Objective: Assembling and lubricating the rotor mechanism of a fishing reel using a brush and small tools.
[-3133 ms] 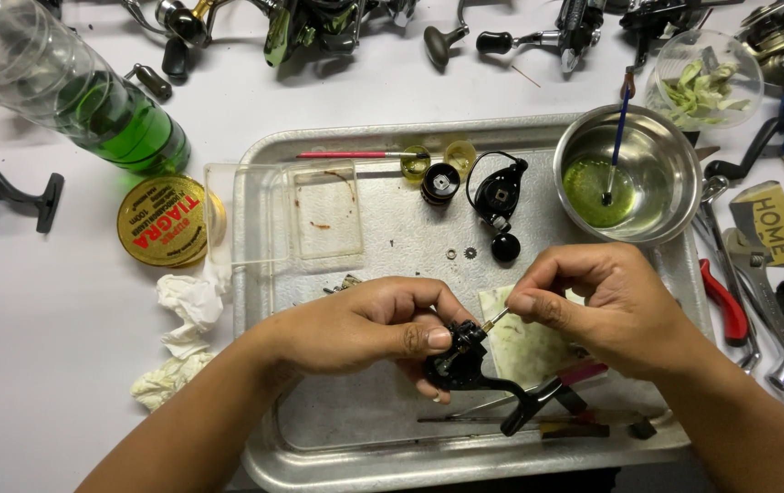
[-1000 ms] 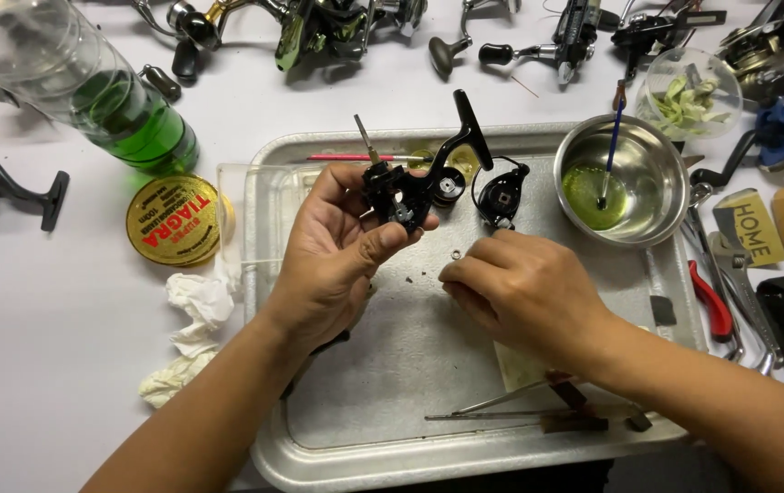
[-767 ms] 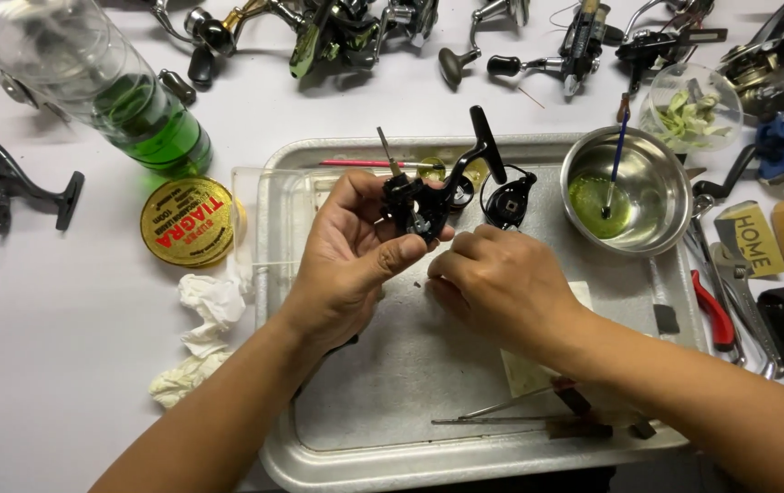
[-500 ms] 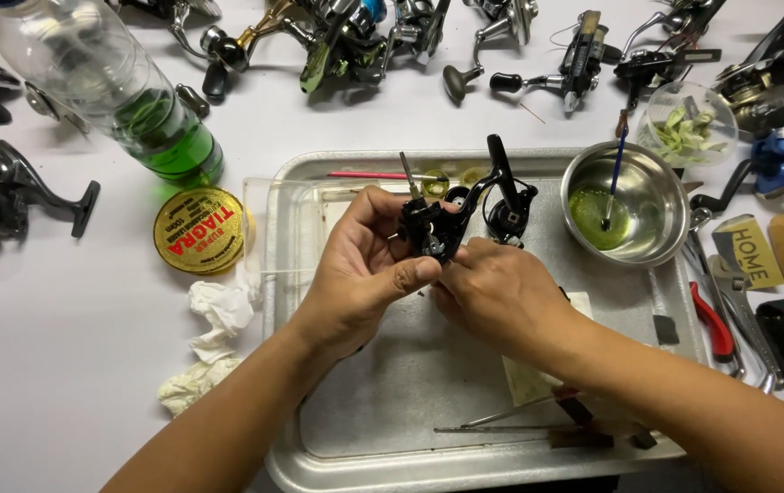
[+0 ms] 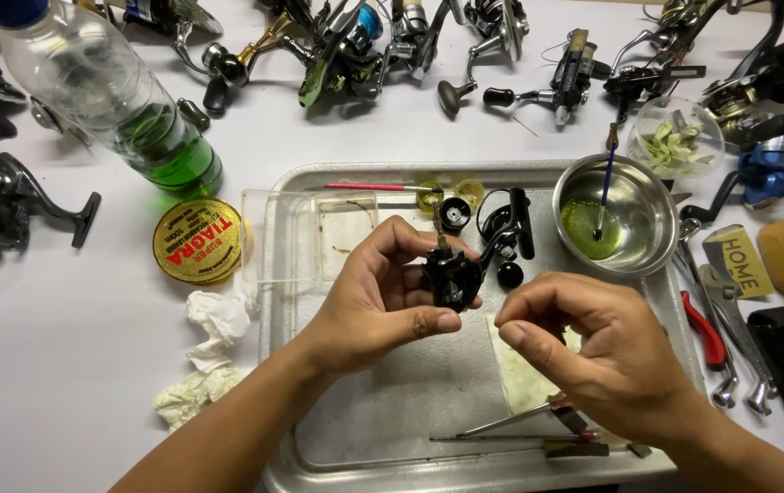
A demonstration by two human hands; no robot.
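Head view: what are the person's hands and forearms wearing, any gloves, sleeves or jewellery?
Nothing worn shows. The left hand and right hand are bare, without gloves, rings or a watch. Both forearms are bare to the frame's edge, no sleeve in view. Fingernails are short and unpainted.

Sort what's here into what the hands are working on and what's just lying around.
In use:
left hand
black reel body
right hand

Lying about:
green-liquid bottle
gold line spool
steel bowl
red-handled pliers
crumpled tissues
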